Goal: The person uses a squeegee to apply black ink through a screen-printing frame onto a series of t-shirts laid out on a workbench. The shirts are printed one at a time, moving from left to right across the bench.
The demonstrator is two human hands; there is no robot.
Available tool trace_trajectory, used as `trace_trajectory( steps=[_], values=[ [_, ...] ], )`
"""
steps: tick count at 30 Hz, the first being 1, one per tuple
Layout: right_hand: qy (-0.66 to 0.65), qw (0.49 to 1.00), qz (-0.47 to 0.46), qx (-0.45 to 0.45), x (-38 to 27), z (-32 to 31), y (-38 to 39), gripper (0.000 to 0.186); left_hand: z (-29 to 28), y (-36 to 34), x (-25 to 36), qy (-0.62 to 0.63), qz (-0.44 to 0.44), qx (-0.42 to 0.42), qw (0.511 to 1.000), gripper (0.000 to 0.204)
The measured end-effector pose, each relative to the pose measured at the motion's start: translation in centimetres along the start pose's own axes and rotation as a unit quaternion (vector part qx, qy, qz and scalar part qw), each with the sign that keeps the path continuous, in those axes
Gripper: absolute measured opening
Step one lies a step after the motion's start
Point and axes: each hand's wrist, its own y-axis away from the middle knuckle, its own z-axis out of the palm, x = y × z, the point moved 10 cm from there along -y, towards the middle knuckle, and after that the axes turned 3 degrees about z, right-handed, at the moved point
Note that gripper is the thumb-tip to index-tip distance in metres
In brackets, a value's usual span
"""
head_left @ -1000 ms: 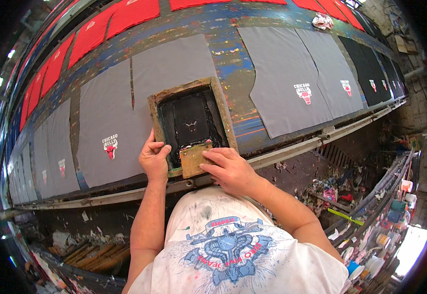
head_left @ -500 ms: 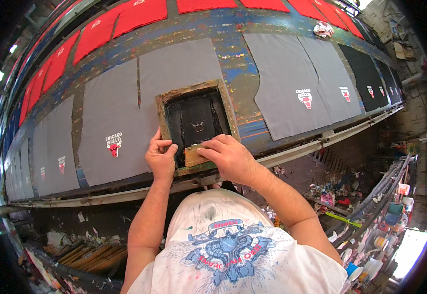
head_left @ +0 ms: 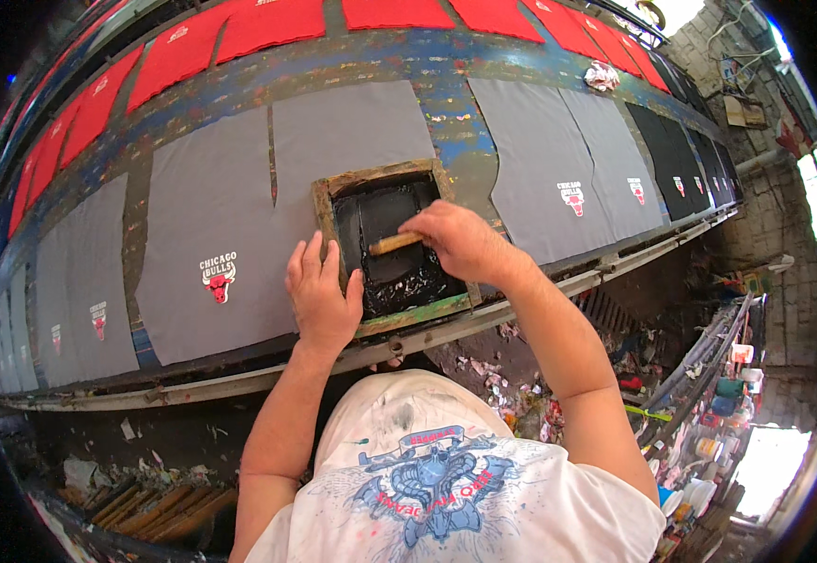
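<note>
Right hand [head_left: 463,241] grips squeegee [head_left: 394,243], its tip clear of the frame edge [head_left: 327,211], left hand [head_left: 324,297] splayed alongside.

The squeegee [head_left: 397,243] sits inside the frame [head_left: 380,173], with fabric panels [head_left: 209,211] left and right.

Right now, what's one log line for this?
Left fingers: at left side of wooden frame; right fingers: gripping wooden block inside frame; frame: over grey fabric

Ugh, I can't see the right end of the wooden squeegee [head_left: 395,243] behind the right hand [head_left: 469,242], the frame [head_left: 380,172] hides some gray fabric [head_left: 352,122], and red pieces [head_left: 394,13] get cropped up top.
</note>
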Motion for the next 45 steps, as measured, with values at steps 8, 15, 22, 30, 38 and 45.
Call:
trace_trajectory(
  steps=[8, 15, 22, 30, 38, 45],
  values=[
    [-0.01, 0.997, 0.019, 0.075, 2.7, 0.3, -3.6, 0.042, 0.0, -1.4, 0.5, -0.068, 0.055, -0.054, 0.995, 0.048],
    [0.054, 0.992, -0.076, 0.082, -0.7, 2.5, 1.5, 0.051, 0.4, -1.9, 0.6, -0.08, 0.045, -0.051, 0.994, 0.041],
    [0.066, 0.989, -0.127, 0.036, -3.5, 3.1, 6.5, 0.044, 0.8, -2.3, 1.3, -0.113, -0.005, -0.065, 0.991, 0.037],
    [-0.034, 0.992, -0.121, -0.002, 2.2, 0.6, -0.3, 0.05, 0.8, -2.1, 1.6, -0.15, -0.037, -0.067, 0.986, 0.037],
    [0.036, 0.991, -0.112, 0.057, 2.9, 0.2, -2.3, 0.054, 0.8, -1.6, 1.7, -0.148, -0.053, -0.059, 0.986, 0.039],
    [0.033, 0.99, -0.135, 0.022, -1.9, 2.9, 5.2, 0.055, 1.1, -1.2, 1.5, -0.134, -0.038, -0.032, 0.99, 0.043]
  ],
)
